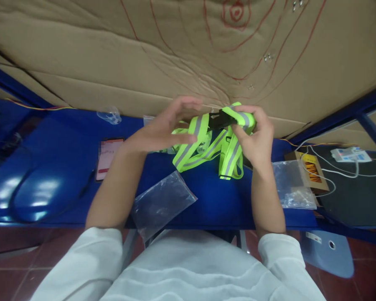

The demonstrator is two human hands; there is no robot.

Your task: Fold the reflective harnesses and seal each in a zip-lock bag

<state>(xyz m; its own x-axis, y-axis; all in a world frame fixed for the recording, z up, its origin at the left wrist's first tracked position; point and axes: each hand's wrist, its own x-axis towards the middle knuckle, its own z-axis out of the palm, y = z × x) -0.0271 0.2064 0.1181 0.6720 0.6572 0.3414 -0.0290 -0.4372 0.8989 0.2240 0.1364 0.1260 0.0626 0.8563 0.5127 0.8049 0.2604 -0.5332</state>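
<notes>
A neon-yellow reflective strap harness (200,127) with grey stripes hangs in loops above the blue table. Black buckle parts (218,120) join its bands near the top. My right hand (255,131) pinches a folded band between thumb and fingers on the right side. At the left loop, my left hand (175,123) has its fingers spread, the thumb stretched out beside the band; it is slightly blurred and grips nothing. A clear zip bag (164,205) lies just below the harness, near the table's front edge.
A phone (109,156) and crumpled plastic (109,115) lie to the left. On the right are clear bags (293,184), a cardboard box (311,171) and a white power strip (351,154) with cables. A cardboard wall (113,71) rises behind the blue table (65,167).
</notes>
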